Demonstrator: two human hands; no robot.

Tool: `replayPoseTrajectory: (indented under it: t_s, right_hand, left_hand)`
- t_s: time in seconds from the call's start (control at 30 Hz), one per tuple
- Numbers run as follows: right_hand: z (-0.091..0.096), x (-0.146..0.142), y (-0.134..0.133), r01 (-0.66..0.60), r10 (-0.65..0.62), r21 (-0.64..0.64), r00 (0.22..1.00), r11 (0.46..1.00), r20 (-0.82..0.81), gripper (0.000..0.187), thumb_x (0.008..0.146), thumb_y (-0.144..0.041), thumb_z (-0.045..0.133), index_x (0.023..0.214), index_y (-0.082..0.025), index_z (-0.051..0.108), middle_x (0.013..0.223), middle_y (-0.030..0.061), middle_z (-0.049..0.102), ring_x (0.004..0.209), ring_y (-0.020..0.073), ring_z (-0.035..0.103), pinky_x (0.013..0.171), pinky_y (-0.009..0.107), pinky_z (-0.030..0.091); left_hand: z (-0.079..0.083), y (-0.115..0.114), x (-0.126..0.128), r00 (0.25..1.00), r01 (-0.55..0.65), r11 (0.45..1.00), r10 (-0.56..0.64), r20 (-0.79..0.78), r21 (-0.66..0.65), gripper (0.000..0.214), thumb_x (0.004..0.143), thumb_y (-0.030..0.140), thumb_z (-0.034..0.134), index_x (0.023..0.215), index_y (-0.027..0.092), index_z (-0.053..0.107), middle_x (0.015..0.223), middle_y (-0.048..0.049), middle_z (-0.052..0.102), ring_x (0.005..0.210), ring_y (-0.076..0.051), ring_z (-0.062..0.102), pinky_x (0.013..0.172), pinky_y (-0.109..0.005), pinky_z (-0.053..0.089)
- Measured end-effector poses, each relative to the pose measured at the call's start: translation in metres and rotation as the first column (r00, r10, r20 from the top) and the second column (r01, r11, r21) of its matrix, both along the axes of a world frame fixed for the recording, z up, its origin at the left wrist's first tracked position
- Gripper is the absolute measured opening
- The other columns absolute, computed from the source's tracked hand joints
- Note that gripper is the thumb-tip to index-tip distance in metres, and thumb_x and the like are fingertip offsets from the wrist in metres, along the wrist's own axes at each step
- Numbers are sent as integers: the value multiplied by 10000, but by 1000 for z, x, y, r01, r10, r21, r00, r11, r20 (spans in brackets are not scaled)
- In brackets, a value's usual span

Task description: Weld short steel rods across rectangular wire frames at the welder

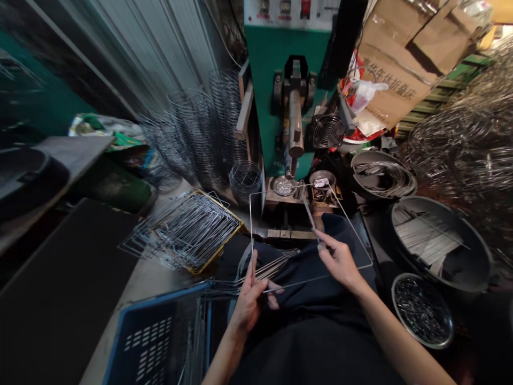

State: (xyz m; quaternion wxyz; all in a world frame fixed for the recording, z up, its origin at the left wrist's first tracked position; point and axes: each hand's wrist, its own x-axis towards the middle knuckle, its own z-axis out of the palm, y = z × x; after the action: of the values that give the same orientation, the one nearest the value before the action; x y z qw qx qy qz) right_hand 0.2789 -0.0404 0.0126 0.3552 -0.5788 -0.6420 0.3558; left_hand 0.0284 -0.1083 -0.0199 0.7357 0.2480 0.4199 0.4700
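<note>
Your left hand grips the wire frame at 12 o'clock; your right hand pinches a slim tool. You're apparently positioning the frame; the next move calls for steadiness.

the cardboard box reads "午休折叠床".

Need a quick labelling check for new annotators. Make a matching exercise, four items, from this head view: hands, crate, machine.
1. Left hand
2. Right hand
3. Crate
4. Machine

A. Green, upright, beyond the hands
B. Holds a wire frame
C. Blue, with slotted holes
D. Grips a slim tool

Pairs: 1-B, 2-D, 3-C, 4-A
</note>
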Motion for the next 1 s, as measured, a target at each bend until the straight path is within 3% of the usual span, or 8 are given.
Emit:
replayPoseTrajectory:
  t_s: [0.07, 0.2, 0.27, 0.47, 0.67, 0.87, 1.0]
  right_hand:
    - [-1, 0, 1, 35, -35, -13, 999, 999, 15, 524, 884, -254, 467, 1372, -83, 557, 669, -28, 506, 543, 99, 433, 556, 213, 416]
    - [2, 0, -2, -98, 98, -5, 994, 995, 52, 571, 885, -218, 465, 1445, -107, 467, 682, -42, 463, 568, 93, 418, 570, 195, 400]
    - [7, 0, -4, -87, 84, 34, 993, 996, 78, 587, 886, -203, 460, 1468, -128, 434, 702, -37, 485, 574, 97, 422, 584, 196, 408]
    - [18, 3, -9, -29, 12, 92, 984, 995, 177, 552, 894, -212, 455, 1438, -122, 477, 725, -4, 562, 605, 122, 505, 630, 226, 456]
    - [11, -2, -9, -83, 62, 82, 971, 993, 231, 517, 883, -204, 442, 1382, -110, 540, 737, 15, 602, 620, 139, 556, 664, 250, 490]
    - [6, 0, -9, 20, -46, 92, 957, 996, 287, 513, 869, -206, 437, 1348, -79, 570, 693, 25, 608, 619, 160, 571, 691, 279, 505]
    - [6, -7, -10, -47, 30, 67, 973, 997, 230, 528, 875, -206, 441, 1382, -101, 542, 701, 9, 579, 599, 141, 537, 648, 251, 485]
  left_hand:
    - [1, -1, 0, 1000, 4, 1000, -4, 8, 4, 911, 934, 294, 561, 1548, 305, -111, 812, -74, 759, 451, -140, 629, 486, -223, 489]
    - [2, -4, 1, 998, 37, 999, -37, 42, 20, 926, 939, 284, 554, 1535, 314, -154, 802, -59, 759, 445, -145, 636, 468, -216, 482]
    - [2, -4, 2, 997, 42, 999, -43, 56, 28, 914, 941, 284, 553, 1537, 328, -138, 789, -48, 758, 440, -144, 637, 463, -210, 478]
    - [-2, -3, 3, 999, 15, 1000, -16, 48, 25, 942, 925, 288, 581, 1542, 304, -131, 800, -62, 759, 447, -145, 642, 488, -222, 486]
    - [-1, -5, 0, 999, 22, 999, -23, 37, 24, 925, 936, 297, 564, 1539, 323, -138, 789, -61, 757, 451, -157, 645, 471, -224, 482]
    - [-1, -8, -1, 998, 13, 1000, -14, 59, 15, 916, 932, 299, 572, 1541, 348, -111, 791, -50, 757, 455, -149, 644, 479, -217, 483]
    - [-1, -7, 1, 999, 25, 999, -26, 46, 21, 918, 936, 286, 561, 1538, 335, -131, 796, -58, 759, 441, -142, 633, 471, -209, 473]
